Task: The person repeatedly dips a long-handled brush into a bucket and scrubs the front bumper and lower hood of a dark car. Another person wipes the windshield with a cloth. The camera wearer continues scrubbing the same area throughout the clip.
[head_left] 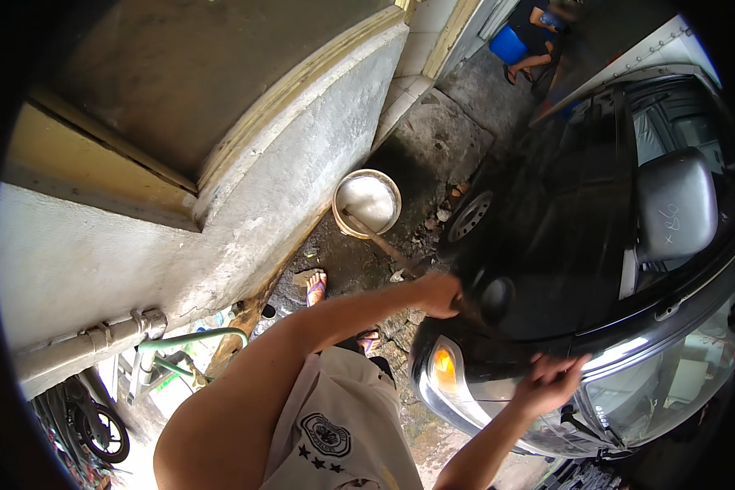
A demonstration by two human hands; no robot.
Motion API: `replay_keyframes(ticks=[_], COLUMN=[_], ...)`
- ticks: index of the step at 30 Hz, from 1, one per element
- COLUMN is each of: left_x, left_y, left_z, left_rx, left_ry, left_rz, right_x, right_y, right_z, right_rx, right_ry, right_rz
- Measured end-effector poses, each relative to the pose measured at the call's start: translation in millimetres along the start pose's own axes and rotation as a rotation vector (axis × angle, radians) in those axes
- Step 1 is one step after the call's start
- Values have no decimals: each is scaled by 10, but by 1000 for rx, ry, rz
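A wooden stick (381, 242) runs from over the pale round bucket (336, 198) down to my left hand (439, 295). That hand is closed in a fist around the stick, beside the black side of a vehicle (539, 269). What lies at the stick's far end, beyond my fist, is dark and blurred. White, foamy-looking stuff (371, 201) fills the bucket. My right hand (550, 382) rests at the vehicle's front, near the lower edge of the windscreen (670, 384). Its fingers are partly bent but apart, holding nothing.
A headlight (444, 366) with an orange lamp faces my body; a grey side mirror (679, 206) juts out. To the left are a rough white wall (286, 188), a pipe (98, 343), a green hose (192, 336) and a motorcycle (102, 425). A person (535, 33) sits at the back.
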State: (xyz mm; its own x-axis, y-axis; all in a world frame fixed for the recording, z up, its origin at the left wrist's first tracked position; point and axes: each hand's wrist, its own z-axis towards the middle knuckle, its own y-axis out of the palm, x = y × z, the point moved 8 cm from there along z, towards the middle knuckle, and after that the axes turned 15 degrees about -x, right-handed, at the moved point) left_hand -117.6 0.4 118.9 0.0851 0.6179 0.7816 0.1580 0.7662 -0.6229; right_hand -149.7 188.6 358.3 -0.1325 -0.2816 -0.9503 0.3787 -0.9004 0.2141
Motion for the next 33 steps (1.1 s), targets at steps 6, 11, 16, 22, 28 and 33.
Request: replay_keyframes(ticks=[6,11,16,22,28,33], left_x=[-736,-862,-649,-160,397,-472], left_y=[-865,-345,643,617,-645,-1098], left_z=[158,-844,-1243,-685,-19,-189], left_rx=[-31,269,37,-15,304,511], left_ry=[-164,58,122,-75,-90,-115], left_rz=[-287,-114,-122,-121,-314,-443], right_x=[357,468,672,229,-898,24], right_y=[1343,1446,786,260,1172,2165], right_z=[1055,-323,-1674,-1144,554,954], right_rx=[-47,-283,-398,-274,-294,-501], right_ry=[114,-109,-8,19,16,225], right_rz=[-164,-227,-165,-121,-324,-278])
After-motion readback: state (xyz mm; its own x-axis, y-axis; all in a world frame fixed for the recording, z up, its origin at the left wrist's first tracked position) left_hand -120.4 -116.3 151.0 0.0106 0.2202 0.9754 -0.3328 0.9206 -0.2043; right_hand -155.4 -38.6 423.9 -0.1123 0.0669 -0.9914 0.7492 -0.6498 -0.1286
